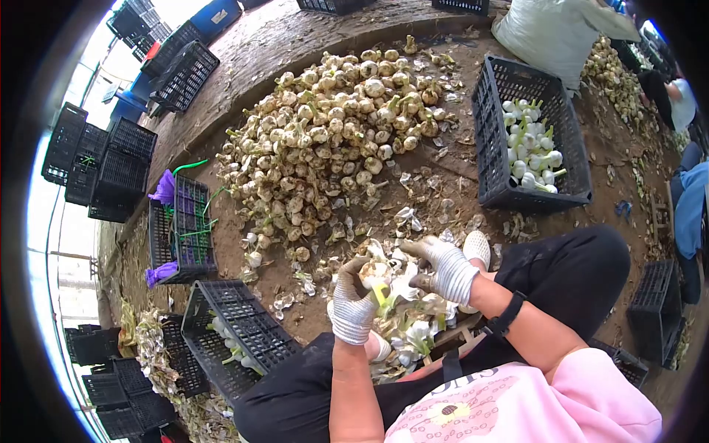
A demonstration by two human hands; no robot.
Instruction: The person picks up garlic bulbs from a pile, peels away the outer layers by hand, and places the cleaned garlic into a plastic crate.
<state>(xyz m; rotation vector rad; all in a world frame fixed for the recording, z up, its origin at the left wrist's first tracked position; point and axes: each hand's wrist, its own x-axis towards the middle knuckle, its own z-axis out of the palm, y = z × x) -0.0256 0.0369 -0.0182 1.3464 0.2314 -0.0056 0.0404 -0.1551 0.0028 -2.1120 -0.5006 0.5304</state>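
My left hand (353,301), in a grey-white knit glove with a soiled palm and fingers, is closed round a garlic bulb (375,272) whose green stem points down toward me. Just to its right, my right hand (449,270) wears a matching glove. Its thumb and fingers are apart, close to the bulb and some loose white skin (404,285). Below both hands, between my legs, lie peeled white garlic bulbs (415,337) with green stems and scraps of skin. A large heap of unpeeled garlic (332,125) is on the ground ahead.
A black crate (491,193) of clean white garlic stands ahead right. Left of me is a tilted black crate (244,325) with more bulbs. Another crate (193,221) holds purple and green ties. A white sack (543,40) sits at the back; a person in blue (693,207) is far right.
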